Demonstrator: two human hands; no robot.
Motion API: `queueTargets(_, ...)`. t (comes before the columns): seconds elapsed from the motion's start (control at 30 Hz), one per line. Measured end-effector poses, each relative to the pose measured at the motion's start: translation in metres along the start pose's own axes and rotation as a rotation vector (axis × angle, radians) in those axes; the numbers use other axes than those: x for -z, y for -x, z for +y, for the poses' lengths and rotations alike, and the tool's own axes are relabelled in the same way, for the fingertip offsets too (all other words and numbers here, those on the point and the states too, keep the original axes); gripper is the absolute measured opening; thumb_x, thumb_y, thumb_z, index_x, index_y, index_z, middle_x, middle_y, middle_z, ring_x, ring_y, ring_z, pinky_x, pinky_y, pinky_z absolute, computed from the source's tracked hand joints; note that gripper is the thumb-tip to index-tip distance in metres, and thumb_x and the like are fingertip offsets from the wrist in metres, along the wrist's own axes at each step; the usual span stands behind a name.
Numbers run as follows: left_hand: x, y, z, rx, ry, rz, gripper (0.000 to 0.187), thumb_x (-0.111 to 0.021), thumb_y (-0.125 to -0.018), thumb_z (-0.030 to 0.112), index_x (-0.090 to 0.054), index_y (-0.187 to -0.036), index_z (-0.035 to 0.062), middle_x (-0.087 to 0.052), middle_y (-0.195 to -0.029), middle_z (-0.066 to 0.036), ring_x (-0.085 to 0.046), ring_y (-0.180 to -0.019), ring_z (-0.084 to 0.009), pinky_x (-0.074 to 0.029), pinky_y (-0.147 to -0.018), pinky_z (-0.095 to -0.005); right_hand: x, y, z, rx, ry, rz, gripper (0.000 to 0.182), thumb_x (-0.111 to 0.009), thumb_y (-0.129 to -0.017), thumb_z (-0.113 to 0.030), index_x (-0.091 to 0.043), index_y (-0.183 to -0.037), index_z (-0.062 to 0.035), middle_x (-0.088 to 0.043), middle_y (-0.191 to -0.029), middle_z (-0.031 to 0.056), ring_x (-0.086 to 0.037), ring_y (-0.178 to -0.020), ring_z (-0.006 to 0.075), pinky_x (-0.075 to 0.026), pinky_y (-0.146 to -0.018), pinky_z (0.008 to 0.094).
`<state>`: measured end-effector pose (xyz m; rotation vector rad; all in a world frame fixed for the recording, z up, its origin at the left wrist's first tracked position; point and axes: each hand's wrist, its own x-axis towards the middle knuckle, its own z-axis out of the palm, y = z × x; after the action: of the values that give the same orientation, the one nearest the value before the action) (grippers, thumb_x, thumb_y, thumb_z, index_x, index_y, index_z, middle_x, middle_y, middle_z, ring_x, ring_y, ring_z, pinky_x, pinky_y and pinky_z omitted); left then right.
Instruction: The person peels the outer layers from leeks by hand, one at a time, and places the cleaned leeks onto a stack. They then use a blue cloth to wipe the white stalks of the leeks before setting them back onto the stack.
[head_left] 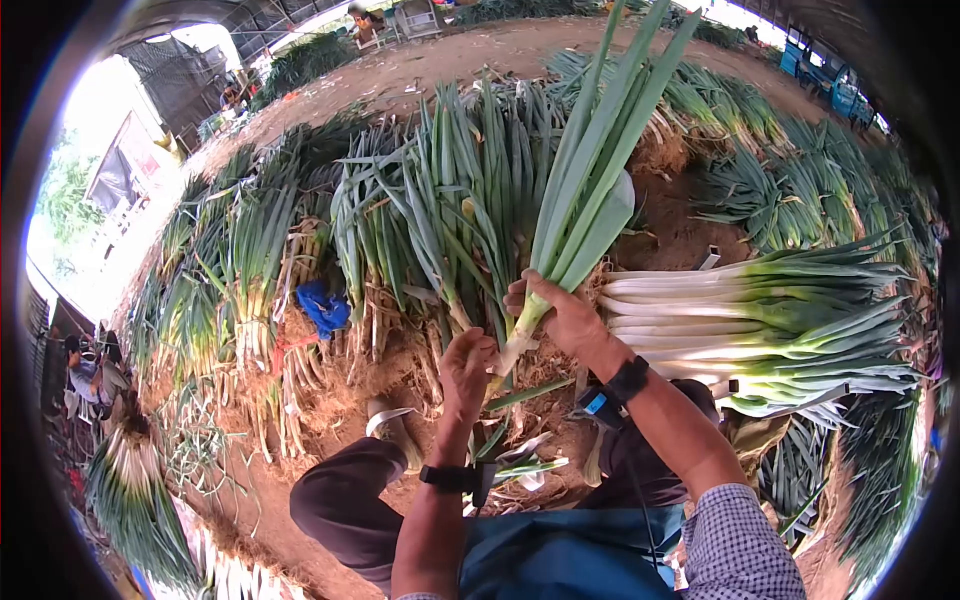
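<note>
A large leek (585, 210) stands tilted in front of me, its broad green leaves pointing up and away. My right hand (570, 320) is closed around its stalk, just below where the leaves fan out. At the lower pale end of the same leek, my left hand (468, 370) is closed in a pinch, fingertips at the stalk's outer skin. Exactly what lies between those fingertips is partly hidden. To the right lies a stack of white-stemmed leeks (670, 315), stems toward me and green tops pointing right.
Rows of unpeeled leeks (450, 190) with dry roots spread ahead and to the left. A blue cloth (322, 308) lies among them. Peeled leaf scraps (525, 460) litter the ground between my knees. Another bundle (140, 490) sits at the lower left. People are visible in the distance.
</note>
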<state>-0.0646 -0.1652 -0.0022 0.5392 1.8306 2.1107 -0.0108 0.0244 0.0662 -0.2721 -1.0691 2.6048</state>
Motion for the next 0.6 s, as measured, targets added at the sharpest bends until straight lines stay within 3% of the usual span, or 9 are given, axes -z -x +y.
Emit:
queueTargets(0.07,-0.002,0.004,0.012,-0.133,-0.500,0.117,0.030,-0.063,-0.094,0.012,-0.062,-0.122,-0.0004,-0.069,-0.110,-0.013,-0.067,-0.099,-0.0172,-0.054,-0.082,-0.0306,0.000,0.001,0.001,0.000,0.002,0.016,0.023,-0.069,-0.095,-0.017,-0.062,-0.110,0.0001,-0.070,-0.095,0.0127,-0.070,-0.085,0.0266,-0.059,-0.077,0.0403)
queueTargets(0.1,-0.007,0.006,0.013,-0.287,-0.576,0.136,0.029,-0.071,-0.092,0.021,-0.065,-0.114,0.0030,-0.069,-0.105,-0.013,-0.069,-0.089,-0.0204,-0.054,-0.077,-0.0334,-0.002,0.001,0.001,-0.002,-0.003,0.022,0.023,-0.069,-0.096,-0.017,-0.062,-0.110,0.0002,-0.070,-0.094,0.0127,-0.070,-0.085,0.0264,-0.059,-0.077,0.0401)
queueTargets(0.2,-0.035,0.019,0.063,-0.407,-0.955,0.023,0.026,-0.072,-0.090,0.021,-0.065,-0.109,0.0042,-0.068,-0.098,-0.014,-0.068,-0.079,-0.0307,-0.053,-0.070,-0.0387,-0.006,0.001,0.004,-0.006,-0.008,0.043,0.024,-0.069,-0.096,-0.017,-0.062,-0.110,0.0007,-0.070,-0.094,0.0129,-0.070,-0.085,0.0259,-0.059,-0.077,0.0399)
queueTargets(0.23,-0.039,0.017,0.059,-0.464,-0.942,0.010,0.025,-0.073,-0.088,0.022,-0.064,-0.104,0.0054,-0.066,-0.092,-0.016,-0.065,-0.076,-0.0386,-0.051,-0.065,-0.0446,-0.008,0.001,0.006,-0.008,-0.009,0.050,0.024,-0.069,-0.096,-0.018,-0.062,-0.110,0.0009,-0.070,-0.094,0.0130,-0.070,-0.085,0.0257,-0.059,-0.077,0.0399)
queueTargets(0.33,-0.040,0.010,0.045,-0.394,-0.960,-0.011,0.020,-0.071,-0.089,0.020,-0.061,-0.099,0.0052,-0.065,-0.092,-0.016,-0.065,-0.078,-0.0391,-0.051,-0.066,-0.0458,-0.009,0.001,0.010,0.043,0.057,0.040,0.027,-0.069,-0.095,-0.019,-0.062,-0.111,0.0015,-0.070,-0.095,0.0132,-0.070,-0.084,0.0259,-0.059,-0.077,0.0404)
queueTargets(0.43,-0.034,0.007,0.039,-0.473,-0.920,-0.060,0.015,-0.068,-0.090,0.016,-0.060,-0.096,0.0045,-0.066,-0.086,-0.019,-0.066,-0.075,-0.0396,-0.051,-0.065,-0.0460,-0.003,-0.001,0.011,0.033,0.095,-0.007,0.032,-0.068,-0.096,-0.022,-0.060,-0.117,0.0006,-0.068,-0.103,0.0162,-0.069,-0.091,0.0291,-0.059,-0.082,0.0449)
queueTargets(0.57,-0.024,0.001,0.025,-0.298,-0.797,0.041,0.013,-0.064,-0.092,0.013,-0.061,-0.094,0.0012,-0.067,-0.077,-0.022,-0.069,-0.068,-0.0376,-0.053,-0.061,-0.0423,-0.006,0.006,0.002,-0.022,0.049,-0.076,0.034,-0.068,-0.096,-0.023,-0.059,-0.118,0.0015,-0.068,-0.103,0.0164,-0.069,-0.093,0.0288,-0.059,-0.084,0.0448)
queueTargets(0.6,-0.018,0.000,0.021,-0.212,-0.763,0.082,0.016,-0.066,-0.090,0.014,-0.063,-0.092,-0.0011,-0.067,-0.074,-0.019,-0.069,-0.066,-0.0311,-0.053,-0.062,-0.0397,-0.008,0.008,-0.001,-0.028,0.030,-0.095,0.035,-0.068,-0.096,-0.024,-0.059,-0.119,0.0017,-0.068,-0.104,0.0165,-0.069,-0.093,0.0289,-0.059,-0.085,0.0449)
